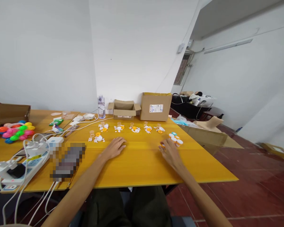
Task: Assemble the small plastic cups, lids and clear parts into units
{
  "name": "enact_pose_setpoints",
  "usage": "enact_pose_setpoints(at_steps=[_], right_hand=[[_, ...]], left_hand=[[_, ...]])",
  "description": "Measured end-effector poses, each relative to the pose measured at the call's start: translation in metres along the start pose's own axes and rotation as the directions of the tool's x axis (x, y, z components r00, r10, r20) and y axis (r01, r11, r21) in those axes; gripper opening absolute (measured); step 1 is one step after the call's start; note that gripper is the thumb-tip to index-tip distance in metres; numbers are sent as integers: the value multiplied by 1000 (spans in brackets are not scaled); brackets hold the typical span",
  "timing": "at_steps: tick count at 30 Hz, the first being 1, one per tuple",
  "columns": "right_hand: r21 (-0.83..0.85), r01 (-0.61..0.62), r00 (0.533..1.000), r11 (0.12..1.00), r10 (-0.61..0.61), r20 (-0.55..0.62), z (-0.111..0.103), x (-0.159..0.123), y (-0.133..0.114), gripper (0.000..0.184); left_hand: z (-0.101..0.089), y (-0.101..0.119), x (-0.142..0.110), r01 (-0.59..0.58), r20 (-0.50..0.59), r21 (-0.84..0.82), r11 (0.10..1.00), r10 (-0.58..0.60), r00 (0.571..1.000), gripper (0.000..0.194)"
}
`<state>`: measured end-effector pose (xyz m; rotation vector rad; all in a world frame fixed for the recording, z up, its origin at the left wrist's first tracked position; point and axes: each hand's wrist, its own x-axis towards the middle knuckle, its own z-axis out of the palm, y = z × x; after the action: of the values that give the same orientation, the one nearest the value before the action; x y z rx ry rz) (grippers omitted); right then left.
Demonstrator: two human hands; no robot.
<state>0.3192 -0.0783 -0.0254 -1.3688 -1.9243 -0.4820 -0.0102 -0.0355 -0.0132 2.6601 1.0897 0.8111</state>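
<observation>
My left hand (114, 147) lies on the yellow table (137, 164), palm down, its fingers loosely stretched and apart, with nothing in it. To the right, my right hand (170, 152) curls its fingers over a small orange-and-white round piece (162, 145), mostly hidden under them. Just beyond that hand stands a cluster of short round white, orange and teal pieces (179, 142). Farther back, small piles of white and orange discs and gear-like parts (99, 137) lie in a row, each beside a small clear cup (92, 133).
An open small carton (124, 112), a larger cardboard box (155, 107) and a water bottle (101, 107) stand at the back. On the left are a power strip (35, 164) with cables, a blurred-out dark device (68, 161) and colourful balls (17, 131). Another open carton (203, 138) is beyond the right edge.
</observation>
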Motion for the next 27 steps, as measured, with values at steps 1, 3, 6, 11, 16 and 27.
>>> enact_pose_setpoints(at_steps=[1,3,6,11,16,27], right_hand=[[50,20,1000,999,-21,20,3,5,-11,10],[150,47,996,988,-57,67,9,15,-35,11],[289,68,986,955,-108,124,23,30,-70,12],[486,15,970,874,-130,204,47,53,-121,11],[621,-64,952,781,-138,272,60,71,-140,4],[810,-472,871,347,43,489,64,66,-118,38]], left_hand=[[-1,2,0,-11,6,-16,1000,11,1000,24],[-1,7,0,-20,12,-61,998,20,1000,24],[-1,11,0,3,21,-144,990,0,1000,28],[4,9,4,80,35,-261,962,-74,997,25],[7,2,8,184,15,-494,850,-203,979,18],[2,1,11,233,5,-753,616,-349,937,31]])
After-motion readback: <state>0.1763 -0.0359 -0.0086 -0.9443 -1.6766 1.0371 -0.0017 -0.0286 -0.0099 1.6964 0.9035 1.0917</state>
